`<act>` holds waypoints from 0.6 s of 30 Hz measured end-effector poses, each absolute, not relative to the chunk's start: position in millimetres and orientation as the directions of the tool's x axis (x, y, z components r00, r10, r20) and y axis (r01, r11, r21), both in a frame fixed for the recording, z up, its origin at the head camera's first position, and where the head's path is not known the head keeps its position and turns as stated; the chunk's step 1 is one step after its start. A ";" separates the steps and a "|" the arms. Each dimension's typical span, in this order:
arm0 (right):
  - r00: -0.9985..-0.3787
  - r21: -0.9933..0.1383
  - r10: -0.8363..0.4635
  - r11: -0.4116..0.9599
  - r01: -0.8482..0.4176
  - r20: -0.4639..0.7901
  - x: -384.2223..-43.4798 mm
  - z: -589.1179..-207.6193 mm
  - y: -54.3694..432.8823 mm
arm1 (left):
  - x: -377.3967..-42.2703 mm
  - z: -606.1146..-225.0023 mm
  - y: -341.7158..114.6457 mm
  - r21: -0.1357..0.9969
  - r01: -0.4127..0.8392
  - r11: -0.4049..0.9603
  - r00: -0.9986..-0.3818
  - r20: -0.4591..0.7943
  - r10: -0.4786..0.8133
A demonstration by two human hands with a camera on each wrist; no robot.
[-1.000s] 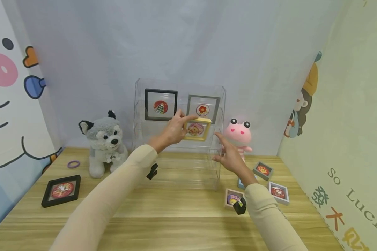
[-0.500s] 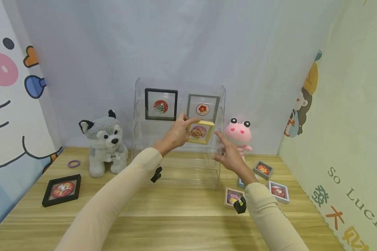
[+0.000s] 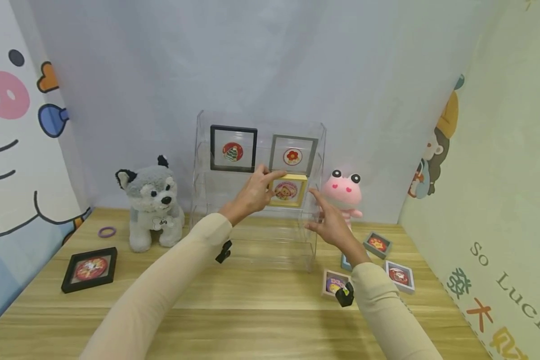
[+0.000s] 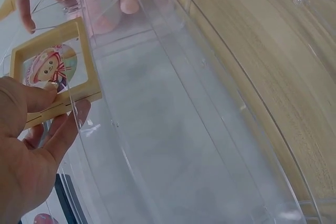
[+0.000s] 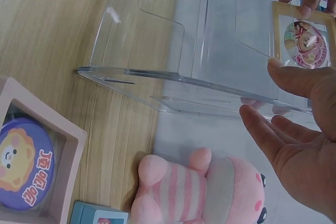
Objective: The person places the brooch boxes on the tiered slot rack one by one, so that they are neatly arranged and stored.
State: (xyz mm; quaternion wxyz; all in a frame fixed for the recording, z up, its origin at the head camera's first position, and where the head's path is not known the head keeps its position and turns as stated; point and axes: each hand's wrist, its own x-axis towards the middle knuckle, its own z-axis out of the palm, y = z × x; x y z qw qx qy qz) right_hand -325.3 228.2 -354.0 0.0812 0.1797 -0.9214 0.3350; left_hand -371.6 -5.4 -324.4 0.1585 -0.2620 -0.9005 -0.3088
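Observation:
A small yellow photo frame (image 3: 288, 190) with a round cartoon badge inside stands on a tier of the clear acrylic rack (image 3: 252, 250), just below the grey frame. My left hand (image 3: 252, 192) grips its left side, with thumb in front and fingers behind, as the left wrist view (image 4: 58, 72) shows. At the rack's right side, my right hand (image 3: 333, 227) straddles the clear side panel, fingers fairly straight. In the right wrist view its thumb (image 5: 299, 80) is on the inner side near the frame, with the fingers (image 5: 262, 129) against the outside.
A black frame (image 3: 211, 150) and a grey frame (image 3: 273, 152) stand on the rack above. A husky plush (image 3: 150, 200), purple ring (image 3: 107, 232) and black frame (image 3: 67, 280) lie left. On the right are a pink plush (image 3: 340, 190) and several small frames (image 3: 378, 244).
The yellow frame has moved slightly down and to the right with my left hand, and straightened to face forward on the tier. My right hand has stayed at the rack's side.

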 end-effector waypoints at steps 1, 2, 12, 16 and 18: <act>-0.923 -0.592 -0.278 0.708 -0.384 0.267 -324.9 -354.3 227.9 | -371.2 -324.2 -6.2 0.473 0.568 0.673 -0.814 0.445 0.374; -0.923 -0.596 -0.279 0.705 -0.384 0.265 -324.9 -354.8 227.6 | -370.8 -324.0 -6.8 0.480 0.565 0.672 -0.817 0.440 0.373; -0.925 -0.613 -0.279 0.694 -0.379 0.257 -324.5 -357.7 226.1 | -365.7 -316.3 -19.9 0.476 0.555 0.683 -0.818 0.463 0.342; -0.923 -0.600 -0.279 0.701 -0.384 0.264 -325.3 -356.8 227.7 | -359.7 -310.1 -30.4 0.450 0.551 0.702 -0.813 0.480 0.330; -0.922 -0.594 -0.277 0.706 -0.386 0.270 -325.8 -356.2 228.2 | -356.4 -308.0 -36.5 0.449 0.554 0.701 -0.810 0.487 0.328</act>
